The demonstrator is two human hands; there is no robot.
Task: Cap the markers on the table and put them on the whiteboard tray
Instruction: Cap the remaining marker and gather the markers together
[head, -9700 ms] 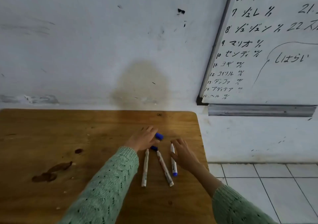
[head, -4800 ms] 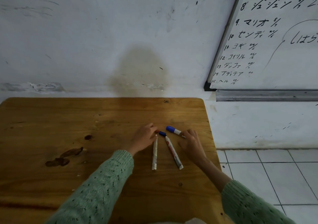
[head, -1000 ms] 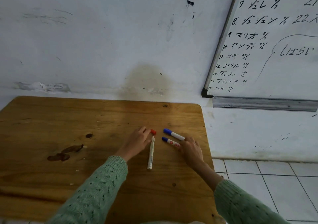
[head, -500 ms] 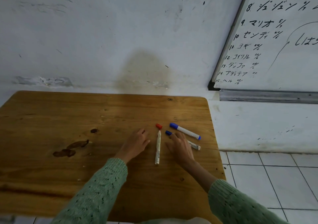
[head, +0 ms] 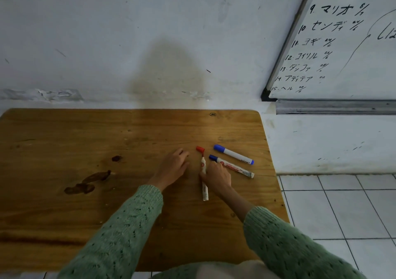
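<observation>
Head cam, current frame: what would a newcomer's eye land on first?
Probably the three markers near the right edge of the wooden table: a red-capped marker pointing away from the person, and two blue-capped markers lying slanted beside it. The right hand rests on the red one, while the left hand lies flat on the wood. Upper right, a whiteboard with black handwriting hangs above its metal tray.

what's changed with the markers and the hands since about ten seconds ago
Both blue markers now wear caps and lie angled at the right. The red cap sits at the third marker's tip. The right hand moved onto that marker; the left hand let go. The tray remains empty.
</observation>
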